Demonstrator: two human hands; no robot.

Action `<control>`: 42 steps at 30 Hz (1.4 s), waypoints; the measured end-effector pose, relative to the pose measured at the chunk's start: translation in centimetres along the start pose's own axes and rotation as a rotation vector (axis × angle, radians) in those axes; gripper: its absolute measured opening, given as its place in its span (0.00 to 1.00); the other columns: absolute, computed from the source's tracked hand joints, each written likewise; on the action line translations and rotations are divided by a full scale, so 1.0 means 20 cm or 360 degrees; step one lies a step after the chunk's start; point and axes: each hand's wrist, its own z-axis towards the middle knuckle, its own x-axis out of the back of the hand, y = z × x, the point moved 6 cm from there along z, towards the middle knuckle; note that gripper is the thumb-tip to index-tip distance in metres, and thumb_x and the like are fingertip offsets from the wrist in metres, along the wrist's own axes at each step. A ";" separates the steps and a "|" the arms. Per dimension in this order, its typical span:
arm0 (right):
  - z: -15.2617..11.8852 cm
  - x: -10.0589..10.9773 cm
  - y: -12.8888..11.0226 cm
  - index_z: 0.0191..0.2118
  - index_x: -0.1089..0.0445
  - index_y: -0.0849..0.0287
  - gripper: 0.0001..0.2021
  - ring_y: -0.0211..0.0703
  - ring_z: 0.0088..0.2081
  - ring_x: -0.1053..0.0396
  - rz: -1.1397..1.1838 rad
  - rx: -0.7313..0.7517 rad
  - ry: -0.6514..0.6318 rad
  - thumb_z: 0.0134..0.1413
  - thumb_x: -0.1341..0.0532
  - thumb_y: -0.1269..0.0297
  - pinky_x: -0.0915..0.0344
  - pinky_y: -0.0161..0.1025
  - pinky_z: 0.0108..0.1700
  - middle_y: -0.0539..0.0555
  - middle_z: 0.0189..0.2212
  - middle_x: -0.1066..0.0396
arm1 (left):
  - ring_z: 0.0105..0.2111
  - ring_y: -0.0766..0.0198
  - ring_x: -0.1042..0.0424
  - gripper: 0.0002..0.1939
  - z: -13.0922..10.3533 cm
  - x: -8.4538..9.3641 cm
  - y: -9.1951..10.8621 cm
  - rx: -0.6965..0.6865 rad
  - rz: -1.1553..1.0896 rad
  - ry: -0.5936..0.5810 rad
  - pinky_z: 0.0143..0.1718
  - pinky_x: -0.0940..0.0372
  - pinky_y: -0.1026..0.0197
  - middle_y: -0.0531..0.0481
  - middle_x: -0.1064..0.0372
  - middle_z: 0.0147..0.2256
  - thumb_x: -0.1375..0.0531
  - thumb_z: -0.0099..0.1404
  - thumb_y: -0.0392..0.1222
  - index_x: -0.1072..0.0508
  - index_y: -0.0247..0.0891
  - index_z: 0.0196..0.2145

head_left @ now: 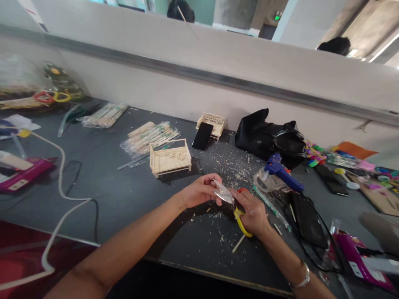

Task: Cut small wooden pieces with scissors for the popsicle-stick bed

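Note:
My right hand grips a pair of scissors with red and yellow handles, its blades parted and pointing left. Close to the blade tips, my left hand is closed in a pinch; whatever it holds is too small or hidden to make out. Pale wood shavings lie scattered under and around both hands. Beyond my left hand stands a small frame built of wooden sticks, like a miniature bed. Farther back, a miniature stick bench has a phone leaning against it.
Bagged wooden sticks lie left of the models. A black bag rests against the wall. At right are a blue glue gun, a dark phone and a purple power strip. A white cable crosses the left side.

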 end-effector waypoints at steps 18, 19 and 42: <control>-0.01 -0.01 0.00 0.55 0.30 0.56 0.26 0.41 0.29 0.31 -0.0020 0.0011 -0.0039 0.49 0.44 0.75 0.33 0.34 0.29 0.52 0.30 0.29 | 0.25 0.64 0.25 0.14 0.00 0.01 0.01 0.0056 0.0036 -0.0026 0.26 0.27 0.63 0.50 0.25 0.28 0.29 0.52 0.35 0.27 0.33 0.35; -0.01 -0.01 0.00 0.55 0.30 0.56 0.26 0.41 0.29 0.31 -0.0017 0.0014 -0.0040 0.48 0.45 0.75 0.34 0.34 0.29 0.52 0.30 0.29 | 0.25 0.64 0.26 0.15 0.00 0.01 0.01 0.0065 0.0049 -0.0036 0.26 0.27 0.63 0.50 0.25 0.28 0.28 0.52 0.35 0.27 0.33 0.35; -0.02 -0.02 -0.03 0.56 0.30 0.57 0.28 0.42 0.29 0.32 -0.0088 0.0028 -0.0071 0.46 0.45 0.76 0.35 0.34 0.28 0.53 0.30 0.30 | 0.26 0.65 0.25 0.18 -0.02 0.01 0.01 0.0121 0.0182 -0.0040 0.26 0.27 0.64 0.51 0.24 0.29 0.29 0.51 0.34 0.30 0.35 0.39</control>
